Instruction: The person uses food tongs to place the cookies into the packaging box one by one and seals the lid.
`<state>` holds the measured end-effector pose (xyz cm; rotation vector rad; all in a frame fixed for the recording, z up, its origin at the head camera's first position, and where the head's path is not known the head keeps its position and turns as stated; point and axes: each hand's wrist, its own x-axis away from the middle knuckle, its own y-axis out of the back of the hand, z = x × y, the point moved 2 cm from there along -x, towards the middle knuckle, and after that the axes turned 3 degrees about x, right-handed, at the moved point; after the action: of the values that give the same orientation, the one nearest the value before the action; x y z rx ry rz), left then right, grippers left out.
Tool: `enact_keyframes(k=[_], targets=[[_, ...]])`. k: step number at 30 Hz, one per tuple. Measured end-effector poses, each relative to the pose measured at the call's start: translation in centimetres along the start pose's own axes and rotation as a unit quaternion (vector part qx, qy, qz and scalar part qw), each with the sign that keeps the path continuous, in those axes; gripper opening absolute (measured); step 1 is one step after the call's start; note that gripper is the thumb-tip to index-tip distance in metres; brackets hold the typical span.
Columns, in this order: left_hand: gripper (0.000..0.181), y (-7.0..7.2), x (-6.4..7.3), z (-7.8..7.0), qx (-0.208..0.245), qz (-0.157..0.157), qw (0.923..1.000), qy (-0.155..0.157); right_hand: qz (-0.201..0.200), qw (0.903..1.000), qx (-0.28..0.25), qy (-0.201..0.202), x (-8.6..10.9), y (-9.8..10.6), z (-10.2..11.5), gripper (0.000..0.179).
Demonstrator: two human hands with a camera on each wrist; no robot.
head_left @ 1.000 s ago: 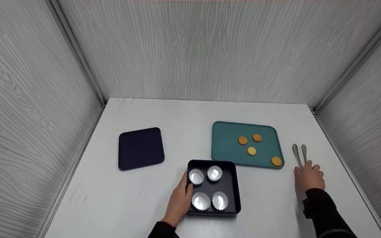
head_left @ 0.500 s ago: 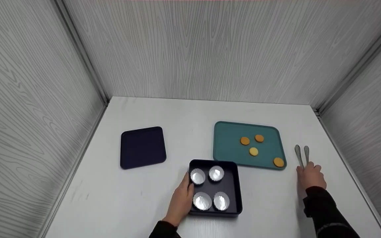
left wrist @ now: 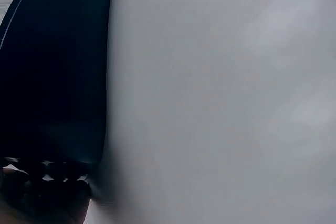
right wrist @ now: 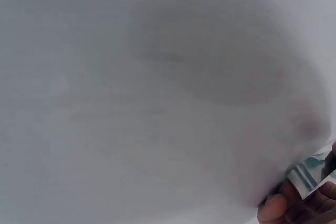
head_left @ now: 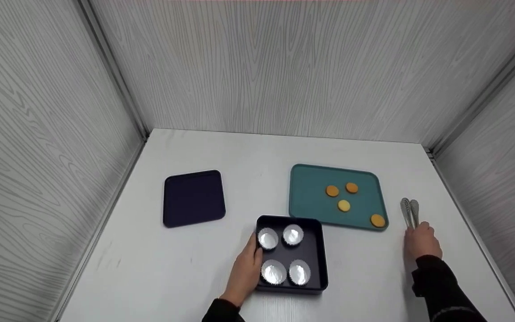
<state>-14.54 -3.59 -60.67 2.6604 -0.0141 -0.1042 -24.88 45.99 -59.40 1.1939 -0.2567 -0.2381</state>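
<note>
In the head view my left hand (head_left: 245,271) grips the left wall of a dark square baking pan (head_left: 316,255), thumb over the rim. Several silver foil cupcake cups (head_left: 273,272) sit inside it. The pan's dark side fills the left of the left wrist view. Over on the right, my right hand (head_left: 424,242) holds a pair of metal tongs (head_left: 410,213) close over the table, their two tips pointing away and drawn together. At the lower right of the right wrist view, curled fingers (right wrist: 273,207) wrap the shiny metal of the tongs.
A teal tray (head_left: 306,192) behind the pan carries several round biscuits (head_left: 344,205), orange-brown and yellow. To the left lies a flat dark square tray (head_left: 194,199). Grey wood-grain walls (head_left: 257,67) enclose the white table (head_left: 150,264) at the back and both sides.
My right hand has squeezed the tongs, so their spread tips have come together. My left hand still holds the pan, which stays in place; the whole head view has shifted slightly.
</note>
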Motion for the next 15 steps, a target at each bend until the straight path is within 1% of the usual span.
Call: enact_keyframes(k=[3,6,11,15], targets=[[0.054,0.0,0.0,0.1,0.001,-0.001,1.0000,0.001,0.006,0.9995,-0.028,-0.012,0.1,0.2,-0.1,0.037],[0.054,-0.1,0.0,0.1,0.002,-0.003,1.0000,0.000,0.009,0.9989,-0.044,-0.016,0.2,0.5,0.0,0.043],[0.054,-0.1,0.0,0.2,0.007,-0.005,1.0000,-0.003,0.020,0.9986,-0.048,0.011,0.8,1.2,0.5,0.053],[0.054,-0.2,0.0,0.3,0.009,-0.002,1.0000,-0.004,0.007,0.9980,-0.048,0.042,1.3,1.9,1.3,0.054]])
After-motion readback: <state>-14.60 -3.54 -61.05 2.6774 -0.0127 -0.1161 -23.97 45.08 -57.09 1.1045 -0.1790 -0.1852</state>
